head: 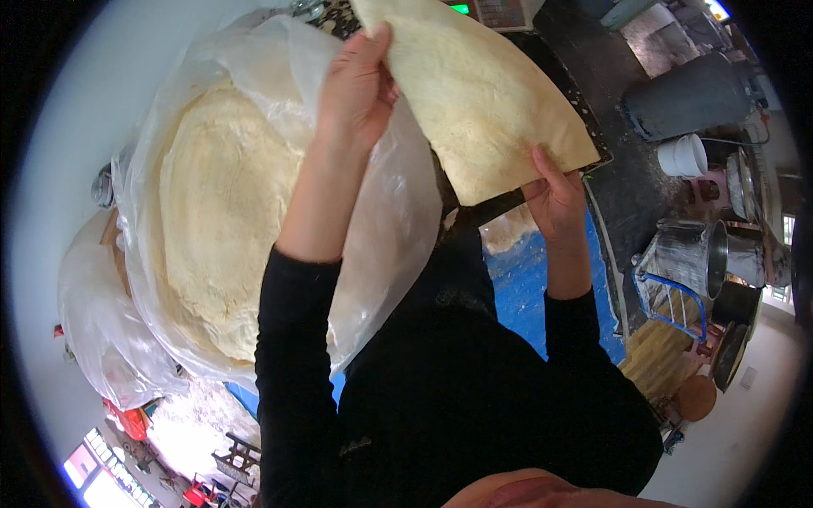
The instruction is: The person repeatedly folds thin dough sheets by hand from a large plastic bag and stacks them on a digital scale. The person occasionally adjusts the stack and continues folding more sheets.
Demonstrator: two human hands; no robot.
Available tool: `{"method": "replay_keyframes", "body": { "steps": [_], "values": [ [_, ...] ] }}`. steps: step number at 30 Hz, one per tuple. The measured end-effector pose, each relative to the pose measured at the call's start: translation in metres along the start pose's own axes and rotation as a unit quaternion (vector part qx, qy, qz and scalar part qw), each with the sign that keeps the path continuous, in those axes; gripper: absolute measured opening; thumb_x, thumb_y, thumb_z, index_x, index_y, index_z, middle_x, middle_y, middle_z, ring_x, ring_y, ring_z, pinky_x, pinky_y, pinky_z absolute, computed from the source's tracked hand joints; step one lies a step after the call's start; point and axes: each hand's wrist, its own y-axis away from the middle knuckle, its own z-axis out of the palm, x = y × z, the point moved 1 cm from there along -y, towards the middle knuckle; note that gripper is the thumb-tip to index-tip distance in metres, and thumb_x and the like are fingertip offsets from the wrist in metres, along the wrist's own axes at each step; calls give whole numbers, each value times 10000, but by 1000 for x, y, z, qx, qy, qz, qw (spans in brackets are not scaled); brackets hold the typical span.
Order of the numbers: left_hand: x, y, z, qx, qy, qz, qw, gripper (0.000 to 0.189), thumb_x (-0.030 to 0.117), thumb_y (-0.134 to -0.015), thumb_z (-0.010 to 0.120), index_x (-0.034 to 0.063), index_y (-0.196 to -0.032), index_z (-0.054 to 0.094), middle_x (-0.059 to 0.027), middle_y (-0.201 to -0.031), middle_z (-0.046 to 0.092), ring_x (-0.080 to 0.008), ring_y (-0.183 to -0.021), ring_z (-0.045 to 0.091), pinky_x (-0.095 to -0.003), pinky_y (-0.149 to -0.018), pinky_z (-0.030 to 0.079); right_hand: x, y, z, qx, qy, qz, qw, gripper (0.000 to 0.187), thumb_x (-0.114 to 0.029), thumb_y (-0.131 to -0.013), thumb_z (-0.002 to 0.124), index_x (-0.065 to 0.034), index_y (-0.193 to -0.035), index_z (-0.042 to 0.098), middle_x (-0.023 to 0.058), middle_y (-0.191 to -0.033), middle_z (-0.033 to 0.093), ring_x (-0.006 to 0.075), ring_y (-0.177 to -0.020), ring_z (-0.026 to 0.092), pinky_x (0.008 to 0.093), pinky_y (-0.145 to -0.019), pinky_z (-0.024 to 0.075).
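Note:
Between my hands hangs a pale yellow, wedge-shaped sheet (pixel 483 101), thin and slightly mottled, apparently dough or flatbread. My left hand (pixel 362 86) pinches its upper left edge, thumb on top. At the lower right, my right hand (pixel 559 193) grips the edge nearest me, again with the thumb above. Under my left forearm, a wide round mass of similar pale dough-like food (pixel 222 216) lies in a clear plastic bag (pixel 394 209), opened out around it. Part of this mass is hidden by the forearm and the plastic.
A device with a lit green display (pixel 460 9) stands at the top, partly hidden. Blue floor covering (pixel 527 286) lies below. Right are a grey bin (pixel 689 95), a white bucket (pixel 683 155), a metal pot (pixel 689 257) and a blue metal frame (pixel 673 298). Another plastic bag (pixel 114 324) is left.

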Motion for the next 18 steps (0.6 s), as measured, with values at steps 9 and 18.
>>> {"method": "replay_keyframes", "body": {
  "steps": [9,18],
  "values": [
    [-154,-62,-27,104,-390,-8,915,429,161,-935,641,-39,-1298,528,-172,-1224,609,-288,-1065,625,-422,-906,523,63,-15,-96,173,-111,147,968,445,7,-979,587,-94,-1402,494,77,-1372,587,225,-1218,607,374,-1029,505],
    [-207,44,24,-157,-770,178,592,908,599,-908,562,-37,-1517,343,-283,-1596,250,-497,-1484,174,-626,-1186,123,40,-14,-108,239,502,-209,805,434,-54,-968,630,-15,-1376,489,118,-1408,534,257,-1304,506,380,-1042,447]
  ]
}}
